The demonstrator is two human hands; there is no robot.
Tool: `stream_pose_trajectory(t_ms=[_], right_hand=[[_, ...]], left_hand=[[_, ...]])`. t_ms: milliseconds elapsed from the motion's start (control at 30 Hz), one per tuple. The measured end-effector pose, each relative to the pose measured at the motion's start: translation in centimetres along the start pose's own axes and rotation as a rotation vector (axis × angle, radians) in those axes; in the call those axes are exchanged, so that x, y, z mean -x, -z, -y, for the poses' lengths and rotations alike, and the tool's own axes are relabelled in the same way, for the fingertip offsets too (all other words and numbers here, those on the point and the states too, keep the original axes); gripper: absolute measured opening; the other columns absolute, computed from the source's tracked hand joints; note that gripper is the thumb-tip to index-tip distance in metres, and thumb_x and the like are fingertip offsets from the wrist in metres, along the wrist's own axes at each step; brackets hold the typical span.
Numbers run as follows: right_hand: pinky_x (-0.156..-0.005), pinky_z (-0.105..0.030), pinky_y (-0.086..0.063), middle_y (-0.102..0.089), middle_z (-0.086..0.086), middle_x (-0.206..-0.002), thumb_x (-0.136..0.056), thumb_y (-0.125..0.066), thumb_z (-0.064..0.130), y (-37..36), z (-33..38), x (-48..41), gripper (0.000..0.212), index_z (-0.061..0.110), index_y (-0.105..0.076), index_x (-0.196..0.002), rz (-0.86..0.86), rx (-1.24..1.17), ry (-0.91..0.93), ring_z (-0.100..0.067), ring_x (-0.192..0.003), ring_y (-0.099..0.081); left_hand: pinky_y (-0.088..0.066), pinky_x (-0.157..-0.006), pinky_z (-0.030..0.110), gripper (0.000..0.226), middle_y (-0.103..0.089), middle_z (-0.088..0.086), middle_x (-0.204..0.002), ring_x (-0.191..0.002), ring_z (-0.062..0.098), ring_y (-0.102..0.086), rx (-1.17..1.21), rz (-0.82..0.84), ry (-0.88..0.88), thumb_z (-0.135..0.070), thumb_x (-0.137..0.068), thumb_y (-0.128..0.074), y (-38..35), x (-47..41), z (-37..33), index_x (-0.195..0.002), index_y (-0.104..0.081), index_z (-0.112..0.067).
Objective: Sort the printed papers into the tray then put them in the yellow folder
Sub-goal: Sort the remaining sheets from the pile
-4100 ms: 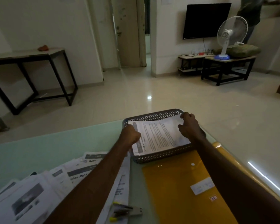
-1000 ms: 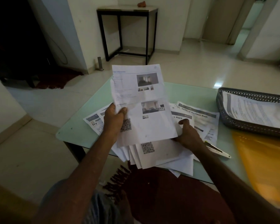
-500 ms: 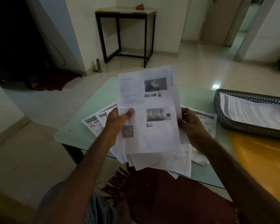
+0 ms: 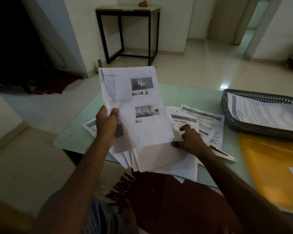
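Observation:
My left hand [image 4: 107, 123] grips a thin bundle of printed papers [image 4: 139, 105] by its left edge and holds it upright above the table. My right hand [image 4: 189, 138] rests on the loose pile of papers [image 4: 167, 157] lying at the table's near edge, with its fingers spread over the sheets. More printed sheets [image 4: 203, 119] lie fanned out behind that hand. The grey mesh tray [image 4: 240, 125] stands at the right with several sheets inside. The yellow folder [image 4: 274, 168] lies flat in front of the tray.
The pale green glass table [image 4: 71, 137] ends just left of the papers. A stapler [image 4: 222, 153] lies between the pile and the folder. A dark red rug [image 4: 167, 200] is under the table. A black-legged side table [image 4: 128, 10] stands by the far wall.
My right hand has let go of the held bundle and dropped onto the pile on the table. The bundle in my left hand has shifted slightly left and stands straighter.

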State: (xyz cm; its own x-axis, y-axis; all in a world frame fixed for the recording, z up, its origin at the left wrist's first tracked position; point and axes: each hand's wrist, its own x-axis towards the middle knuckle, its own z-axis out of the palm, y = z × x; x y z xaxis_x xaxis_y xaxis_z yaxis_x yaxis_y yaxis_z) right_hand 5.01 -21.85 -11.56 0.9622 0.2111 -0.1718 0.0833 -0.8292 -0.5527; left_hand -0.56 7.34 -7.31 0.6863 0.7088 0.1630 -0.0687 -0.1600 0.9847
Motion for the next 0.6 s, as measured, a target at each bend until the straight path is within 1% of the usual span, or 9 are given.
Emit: stream_pose_trajectory(t_ms=[100,167,200,267,367,433,500,567,600], right_hand=[[-0.081,-0.034,-0.043,-0.061,-0.011,-0.121,-0.081,-0.084,0.029,1.0,0.0,0.0,0.065,0.014,-0.045,-0.131,0.035,-0.137,-0.036,-0.031,-0.111,-0.059],[-0.080,-0.032,-0.043,-0.064,-0.011,-0.117,-0.086,-0.079,0.022,1.6,0.0,-0.1,0.051,0.014,-0.051,-0.128,0.036,-0.190,-0.021,-0.028,-0.103,-0.061],[-0.082,-0.032,-0.046,-0.066,-0.011,-0.118,-0.089,-0.076,0.022,1.9,0.0,-0.2,0.045,0.013,-0.056,-0.128,0.022,-0.205,-0.002,-0.028,-0.102,-0.062],[-0.095,-0.038,-0.051,-0.069,-0.010,-0.123,-0.094,-0.070,0.021,2.5,0.0,-0.4,0.041,0.014,-0.062,-0.133,-0.028,-0.321,0.014,-0.028,-0.107,-0.064],[-0.104,-0.052,-0.051,-0.073,-0.008,-0.120,-0.096,-0.068,0.014,3.3,0.0,-0.2,0.035,0.017,-0.064,-0.131,-0.063,-0.677,0.036,-0.029,-0.109,-0.067],[-0.101,-0.055,-0.052,-0.075,-0.006,-0.115,-0.096,-0.068,0.011,3.5,0.6,0.3,0.030,0.017,-0.066,-0.125,-0.032,-0.835,0.105,-0.027,-0.106,-0.070],[-0.093,-0.051,-0.058,-0.075,-0.008,-0.115,-0.096,-0.065,0.011,3.4,1.6,1.2,0.030,0.015,-0.065,-0.126,0.032,-0.916,0.190,-0.027,-0.103,-0.071],[-0.081,-0.045,-0.062,-0.075,-0.006,-0.116,-0.097,-0.062,0.005,3.1,2.7,2.2,0.033,0.020,-0.065,-0.126,0.116,-0.923,0.285,-0.027,-0.103,-0.073],[-0.081,-0.046,-0.061,-0.074,-0.006,-0.119,-0.096,-0.061,0.001,3.0,3.0,2.3,0.038,0.022,-0.064,-0.128,0.142,-0.910,0.322,-0.029,-0.106,-0.072]], left_hand=[[-0.048,-0.080,0.025,0.015,-0.067,-0.004,-0.102,-0.093,0.016,-0.063,0.018,0.023,0.018,-0.013,-0.096,-0.061,-0.1,0.1,0.0,-0.108,-0.063,-0.022],[-0.048,-0.077,0.021,0.015,-0.066,-0.006,-0.101,-0.090,0.012,-0.062,0.027,0.042,0.034,-0.012,-0.097,-0.060,0.0,0.2,0.0,-0.107,-0.063,-0.022],[-0.048,-0.075,0.019,0.016,-0.066,-0.008,-0.101,-0.090,0.011,-0.062,0.023,0.055,0.041,-0.012,-0.097,-0.060,0.0,0.3,0.0,-0.108,-0.063,-0.022],[-0.048,-0.076,0.019,0.017,-0.067,-0.009,-0.103,-0.094,0.012,-0.063,0.010,0.082,0.061,-0.013,-0.097,-0.060,0.0,0.3,0.2,-0.110,-0.064,-0.023],[-0.051,-0.077,0.025,0.014,-0.069,-0.004,-0.109,-0.094,0.013,-0.065,-0.019,0.087,0.111,-0.018,-0.097,-0.061,-0.2,0.5,0.1,-0.110,-0.065,-0.022],[-0.052,-0.074,0.028,0.016,-0.070,0.000,-0.110,-0.089,0.014,-0.065,-0.015,0.099,0.161,-0.021,-0.097,-0.061,-0.4,0.6,-0.3,-0.112,-0.066,-0.018],[-0.054,-0.077,0.029,0.024,-0.071,0.002,-0.112,-0.093,0.017,-0.066,0.058,0.144,0.220,-0.021,-0.097,-0.062,-0.7,1.0,-0.6,-0.120,-0.066,-0.014],[-0.056,-0.080,0.030,0.031,-0.071,0.001,-0.113,-0.099,0.019,-0.068,0.122,0.206,0.251,-0.022,-0.094,-0.067,-1.1,1.6,-0.8,-0.123,-0.064,-0.013],[-0.056,-0.078,0.026,0.036,-0.070,0.000,-0.113,-0.099,0.017,-0.068,0.119,0.226,0.242,-0.021,-0.091,-0.071,-1.3,1.9,-1.0,-0.125,-0.062,-0.012]])
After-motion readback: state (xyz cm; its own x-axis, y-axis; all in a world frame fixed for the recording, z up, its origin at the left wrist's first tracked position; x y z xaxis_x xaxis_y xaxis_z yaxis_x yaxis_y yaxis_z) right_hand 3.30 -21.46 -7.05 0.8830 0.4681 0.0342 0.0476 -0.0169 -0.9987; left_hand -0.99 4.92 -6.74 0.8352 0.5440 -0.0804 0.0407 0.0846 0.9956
